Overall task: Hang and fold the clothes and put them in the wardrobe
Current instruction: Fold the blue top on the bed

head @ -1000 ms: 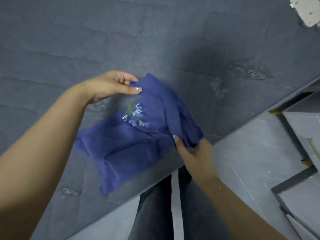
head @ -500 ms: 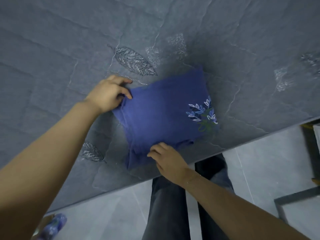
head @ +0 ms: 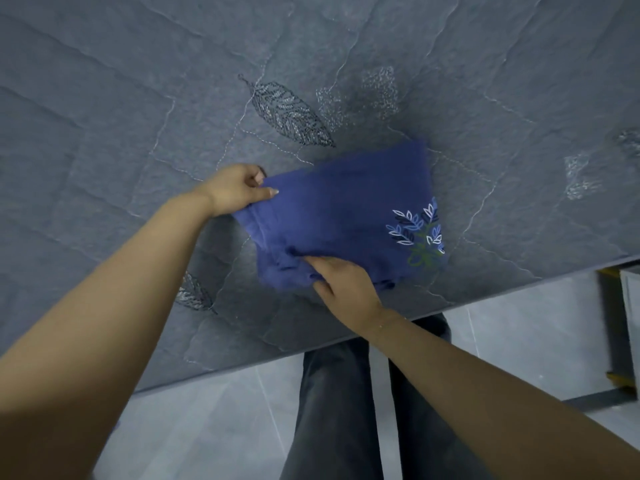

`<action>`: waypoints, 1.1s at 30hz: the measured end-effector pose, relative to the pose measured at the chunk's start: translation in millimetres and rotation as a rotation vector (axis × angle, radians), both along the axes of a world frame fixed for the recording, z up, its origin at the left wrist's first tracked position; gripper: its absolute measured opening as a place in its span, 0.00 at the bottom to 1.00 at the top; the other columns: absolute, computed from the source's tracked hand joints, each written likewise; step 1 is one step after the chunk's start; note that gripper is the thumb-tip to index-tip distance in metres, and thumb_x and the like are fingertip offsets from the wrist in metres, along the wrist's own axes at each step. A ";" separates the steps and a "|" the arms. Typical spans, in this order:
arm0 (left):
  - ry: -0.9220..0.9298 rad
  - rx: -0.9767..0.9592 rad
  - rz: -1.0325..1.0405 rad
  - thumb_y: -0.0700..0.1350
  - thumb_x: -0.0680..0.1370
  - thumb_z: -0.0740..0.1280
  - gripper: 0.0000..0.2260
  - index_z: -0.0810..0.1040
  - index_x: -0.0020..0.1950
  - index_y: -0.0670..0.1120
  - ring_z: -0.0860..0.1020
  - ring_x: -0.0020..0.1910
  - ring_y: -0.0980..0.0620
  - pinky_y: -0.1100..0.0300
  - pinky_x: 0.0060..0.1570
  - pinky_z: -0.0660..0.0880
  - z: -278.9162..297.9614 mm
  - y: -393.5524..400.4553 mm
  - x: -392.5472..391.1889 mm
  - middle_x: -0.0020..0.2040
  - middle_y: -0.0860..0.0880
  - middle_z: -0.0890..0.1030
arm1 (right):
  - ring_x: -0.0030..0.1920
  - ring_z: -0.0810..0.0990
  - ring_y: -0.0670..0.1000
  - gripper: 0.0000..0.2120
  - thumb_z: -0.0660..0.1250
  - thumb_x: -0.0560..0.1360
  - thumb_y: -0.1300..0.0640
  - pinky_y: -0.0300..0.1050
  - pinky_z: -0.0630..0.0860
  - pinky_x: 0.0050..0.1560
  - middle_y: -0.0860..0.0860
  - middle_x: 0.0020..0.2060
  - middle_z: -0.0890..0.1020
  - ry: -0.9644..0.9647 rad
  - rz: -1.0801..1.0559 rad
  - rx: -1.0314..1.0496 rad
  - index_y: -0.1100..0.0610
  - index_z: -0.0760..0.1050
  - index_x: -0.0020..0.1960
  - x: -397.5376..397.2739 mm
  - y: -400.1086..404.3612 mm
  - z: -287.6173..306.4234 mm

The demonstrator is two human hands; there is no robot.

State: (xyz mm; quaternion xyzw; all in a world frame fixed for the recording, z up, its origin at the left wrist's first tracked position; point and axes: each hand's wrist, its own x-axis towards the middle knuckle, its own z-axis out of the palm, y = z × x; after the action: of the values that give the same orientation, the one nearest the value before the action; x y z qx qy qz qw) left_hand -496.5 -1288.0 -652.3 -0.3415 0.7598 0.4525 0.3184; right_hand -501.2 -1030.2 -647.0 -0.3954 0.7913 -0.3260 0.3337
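A folded blue garment (head: pixel 346 216) with a white and blue leaf embroidery at its right end lies on the grey quilted bed (head: pixel 138 116), near the bed's front edge. My left hand (head: pixel 235 190) pinches the garment's far left corner between thumb and fingers. My right hand (head: pixel 341 280) grips the near edge of the garment, its fingers tucked under the bunched folds there. The wardrobe is not in view.
The bed's edge runs diagonally from lower left to right. Below it is a pale tiled floor (head: pixel 207 420) and my dark trouser legs (head: pixel 332 410). A grey piece of furniture with a dark frame (head: pixel 613 323) stands at the right edge.
One second ago the garment hung loose in the air between both hands. It now lies folded on the bed, and both hands have shifted their grips along its left and near edges.
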 end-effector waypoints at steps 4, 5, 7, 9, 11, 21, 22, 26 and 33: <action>0.083 0.289 0.219 0.30 0.78 0.64 0.17 0.74 0.65 0.42 0.76 0.48 0.52 0.59 0.60 0.71 52.9 13.2 11.8 0.58 0.44 0.78 | 0.36 0.75 0.52 0.07 0.63 0.79 0.65 0.45 0.73 0.41 0.58 0.38 0.80 -0.449 -0.426 0.051 0.62 0.78 0.55 -28.8 24.3 62.1; 0.088 0.335 0.247 0.30 0.78 0.62 0.16 0.76 0.64 0.42 0.78 0.51 0.52 0.59 0.60 0.72 67.3 18.3 14.3 0.59 0.45 0.79 | 0.38 0.76 0.52 0.06 0.64 0.80 0.64 0.44 0.74 0.42 0.59 0.39 0.81 -0.582 -0.544 0.020 0.64 0.78 0.52 -40.1 30.3 79.2; 0.070 0.476 0.401 0.34 0.79 0.60 0.12 0.82 0.52 0.42 0.81 0.48 0.52 0.60 0.52 0.78 96.7 25.3 15.3 0.53 0.44 0.83 | 0.41 0.81 0.51 0.10 0.66 0.77 0.58 0.43 0.78 0.42 0.59 0.42 0.84 -0.855 -0.743 -0.054 0.64 0.81 0.50 -65.0 40.3 111.8; 0.047 0.610 0.614 0.38 0.79 0.59 0.13 0.83 0.45 0.41 0.83 0.40 0.52 0.63 0.41 0.80 119.7 28.1 8.8 0.43 0.44 0.85 | 0.41 0.85 0.50 0.09 0.67 0.71 0.54 0.40 0.80 0.37 0.53 0.41 0.86 -1.038 -0.825 -0.122 0.55 0.86 0.43 -92.4 43.5 139.0; 0.070 0.668 0.799 0.41 0.78 0.58 0.14 0.82 0.42 0.41 0.82 0.33 0.53 0.65 0.34 0.79 134.1 30.0 -4.7 0.36 0.46 0.84 | 0.39 0.86 0.49 0.09 0.67 0.72 0.54 0.40 0.80 0.35 0.52 0.40 0.87 -1.110 -0.847 -0.154 0.52 0.87 0.39 -123.9 38.9 147.0; -0.019 0.141 0.919 0.41 0.80 0.64 0.02 0.71 0.50 0.48 0.72 0.40 0.51 0.65 0.36 0.68 22.3 92.9 -32.1 0.39 0.50 0.73 | 0.56 0.76 0.50 0.13 0.62 0.81 0.53 0.41 0.72 0.56 0.52 0.55 0.78 -0.825 -0.847 0.157 0.56 0.71 0.63 -213.1 44.4 -5.9; -0.016 0.103 0.962 0.38 0.79 0.66 0.07 0.70 0.46 0.48 0.71 0.37 0.52 0.67 0.34 0.69 12.5 107.6 -20.1 0.38 0.50 0.73 | 0.54 0.76 0.51 0.12 0.63 0.80 0.55 0.41 0.72 0.53 0.53 0.51 0.78 -0.772 -0.893 0.177 0.56 0.70 0.63 -204.1 56.8 -13.4; 0.067 0.056 1.044 0.34 0.77 0.68 0.11 0.70 0.54 0.44 0.72 0.38 0.56 0.71 0.42 0.72 -3.5 155.2 24.0 0.42 0.48 0.73 | 0.44 0.77 0.45 0.15 0.67 0.78 0.62 0.38 0.73 0.48 0.50 0.43 0.78 -0.650 -0.885 0.176 0.61 0.72 0.64 -157.4 95.7 -20.5; 0.135 0.010 1.105 0.37 0.77 0.69 0.04 0.76 0.49 0.40 0.75 0.31 0.63 0.71 0.39 0.72 -9.8 175.4 54.4 0.36 0.48 0.77 | 0.50 0.80 0.51 0.15 0.70 0.77 0.60 0.44 0.78 0.55 0.57 0.51 0.82 -0.507 -0.932 0.081 0.65 0.77 0.62 -126.1 77.4 -21.0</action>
State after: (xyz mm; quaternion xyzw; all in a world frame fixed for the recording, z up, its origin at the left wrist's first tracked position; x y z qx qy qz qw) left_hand -442.1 -1112.6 -662.1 -0.6579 0.4841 0.5767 -0.0142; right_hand -627.3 -952.8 -668.0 0.1027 0.7895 -0.4942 0.3490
